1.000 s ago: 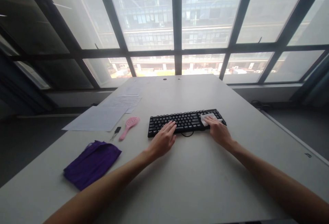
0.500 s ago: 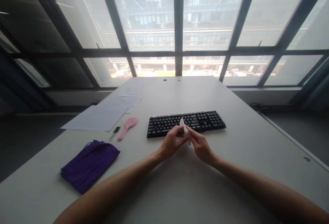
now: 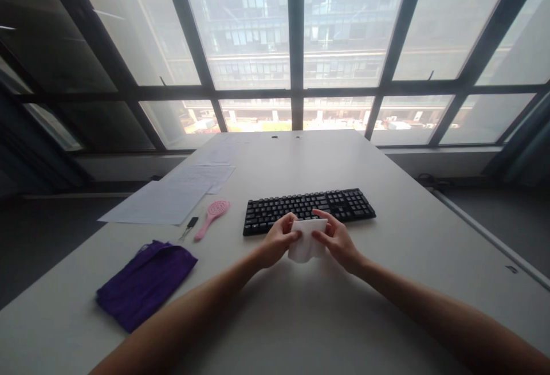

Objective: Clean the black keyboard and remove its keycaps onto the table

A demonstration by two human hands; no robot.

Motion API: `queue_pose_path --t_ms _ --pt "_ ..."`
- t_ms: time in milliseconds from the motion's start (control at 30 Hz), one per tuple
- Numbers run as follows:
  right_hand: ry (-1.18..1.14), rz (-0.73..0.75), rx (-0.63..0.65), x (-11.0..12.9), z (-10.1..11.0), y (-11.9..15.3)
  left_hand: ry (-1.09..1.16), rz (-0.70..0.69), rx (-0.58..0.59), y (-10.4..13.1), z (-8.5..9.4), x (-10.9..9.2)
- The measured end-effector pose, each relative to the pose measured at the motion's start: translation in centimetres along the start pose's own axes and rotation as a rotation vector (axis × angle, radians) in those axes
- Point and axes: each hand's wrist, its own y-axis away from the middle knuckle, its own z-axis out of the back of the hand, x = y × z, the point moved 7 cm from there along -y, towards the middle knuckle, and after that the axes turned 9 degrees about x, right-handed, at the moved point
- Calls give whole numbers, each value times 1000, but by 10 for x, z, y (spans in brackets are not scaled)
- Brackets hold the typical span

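A small white tissue (image 3: 306, 249) is held up between my two hands, just in front of the keyboard's near edge. My left hand (image 3: 278, 241) pinches its left side, thumb towards me. At the right side, my right hand (image 3: 340, 243) grips it between thumb and fingers, with the index finger stretched out over the keys. Behind the hands lies a black keyboard (image 3: 266, 213), turned slightly on the white table; its near middle part is hidden by the hands and the tissue.
Left of the keyboard lie a pink hairbrush (image 3: 217, 210) and a small black object with a thin metallic part (image 3: 191, 223). A folded purple cloth (image 3: 146, 286) is nearer my left arm. Printed paper sheets (image 3: 163, 196) cover the table's left side. Large windows stand beyond the table (image 3: 318, 160).
The tissue was edge-on and bunched between my fingertips; now its flat side faces me and it is spread wider. My hands have moved slightly apart. The view has shifted a little.
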Motion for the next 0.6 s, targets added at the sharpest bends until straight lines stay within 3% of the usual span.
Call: queue_pose_path --t_ms 233,400,500,600 --pt "123 70 -161 7 32 -6 51 -45 -112 -1 14 -6" --pt "444 216 -266 25 63 -12 -27 -131 -230 0 27 -9" --pt "618 268 -362 41 98 -21 -115 -164 -270 1 31 -12" --pt "657 230 -418 51 156 -30 -161 -180 -261 1 30 -14"
